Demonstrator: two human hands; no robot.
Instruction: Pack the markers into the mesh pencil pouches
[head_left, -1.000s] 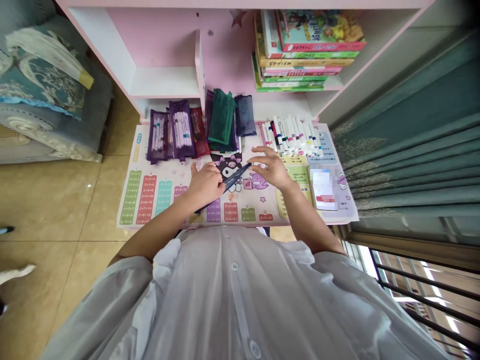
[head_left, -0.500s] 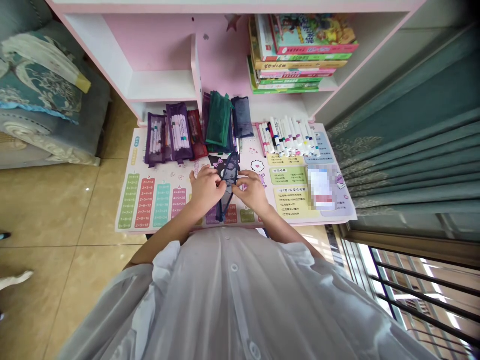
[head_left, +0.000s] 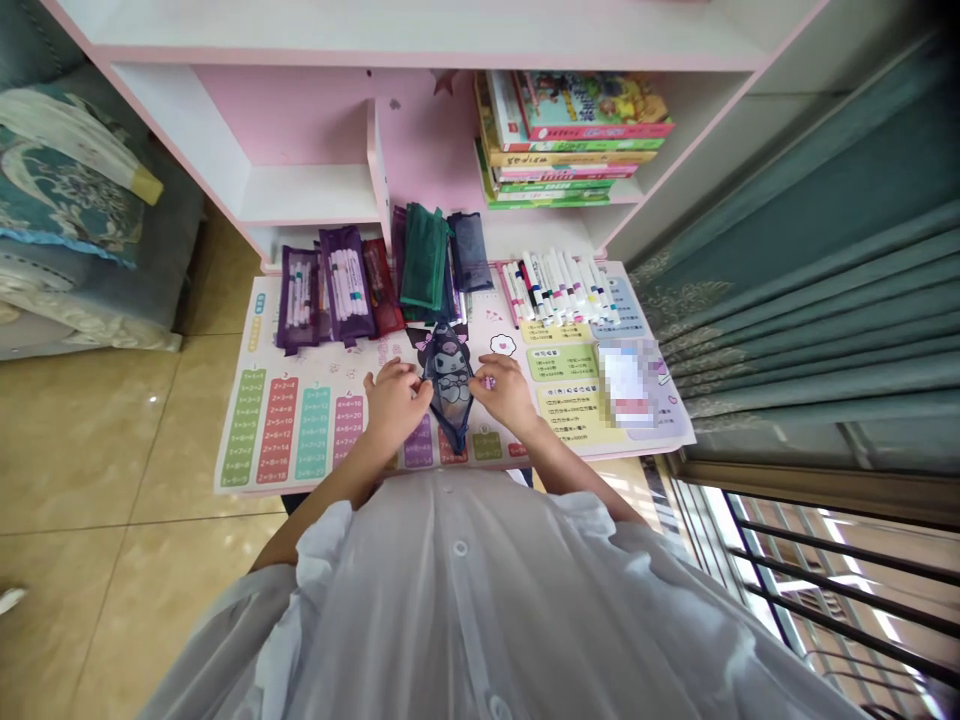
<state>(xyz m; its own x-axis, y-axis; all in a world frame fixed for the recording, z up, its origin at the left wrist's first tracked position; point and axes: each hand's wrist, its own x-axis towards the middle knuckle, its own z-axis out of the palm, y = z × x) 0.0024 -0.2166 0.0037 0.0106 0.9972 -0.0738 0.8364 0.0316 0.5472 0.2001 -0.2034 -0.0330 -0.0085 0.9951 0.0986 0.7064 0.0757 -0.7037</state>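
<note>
Navy mesh pencil pouch (head_left: 450,405), lying flat on a printed multiplication desk mat (head_left: 255,440), long axis running away from the body, narrowed end toward the torso; cartoon character print showing through and around the mesh. Left hand (head_left: 396,400) at the pouch's left edge: fingers curled and mostly closed, side of the hand against the mesh. Right hand (head_left: 504,392) at the right edge: fingertips closed onto the fabric, back of the hand raised. Both hands touching the pouch and separated only by its width; firmness of hold not discernible. Along the mat's far edge, beyond the hands: two purple mesh pouches (head_left: 346,285) packed with markers, a red mesh pouch (head_left: 377,288), a green mesh pouch (head_left: 424,258) and a second navy pouch (head_left: 469,252). To their right, a row of loose white-barrelled markers (head_left: 559,288). Farther right, a pixel-blurred card (head_left: 626,385) on the mat. Above, stacked children's books (head_left: 570,135) on a pink-and-white shelf unit (head_left: 300,195).
</note>
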